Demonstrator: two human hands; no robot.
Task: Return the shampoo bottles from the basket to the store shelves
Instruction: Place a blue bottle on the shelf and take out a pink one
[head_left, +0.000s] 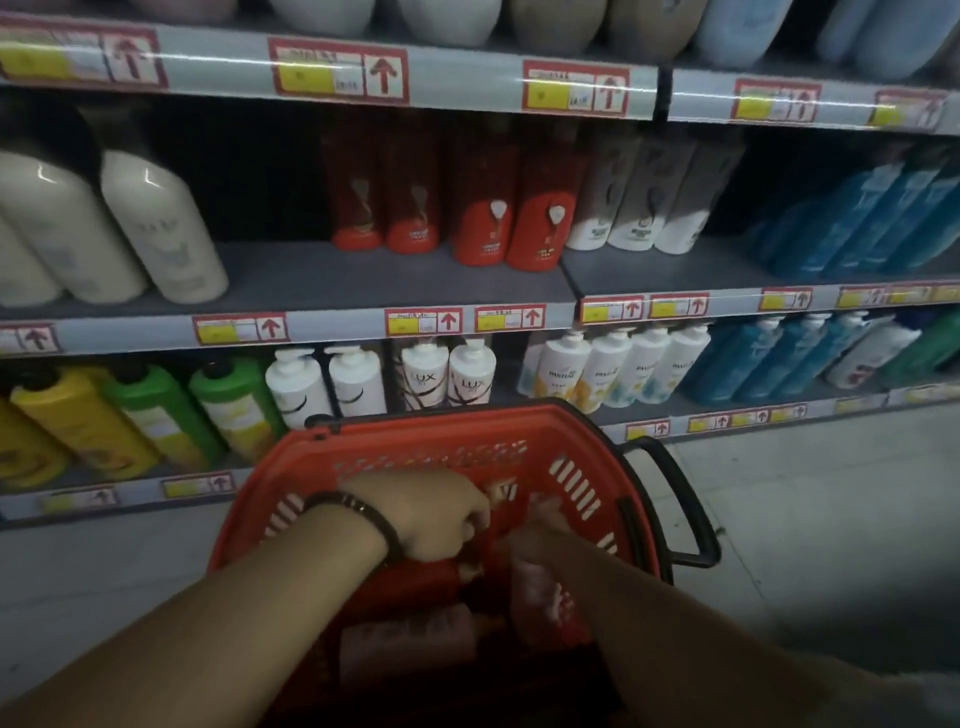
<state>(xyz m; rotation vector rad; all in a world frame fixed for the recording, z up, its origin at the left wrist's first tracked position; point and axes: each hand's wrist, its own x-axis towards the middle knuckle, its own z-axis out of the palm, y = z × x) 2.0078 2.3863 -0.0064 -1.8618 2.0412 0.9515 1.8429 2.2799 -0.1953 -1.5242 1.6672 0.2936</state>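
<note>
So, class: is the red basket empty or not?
Not empty: a red bottle and a pink bottle lie on their sides inside the red basket.

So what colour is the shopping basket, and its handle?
The basket is red with a black handle, shown in the head view.

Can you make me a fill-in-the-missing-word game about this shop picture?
1. The left hand and right hand reach into a basket coloured ____.
2. The dark bracelet sits on the ____ wrist.
3. The arrows on the price tags point ____.
Missing words: red; left; up.
</note>
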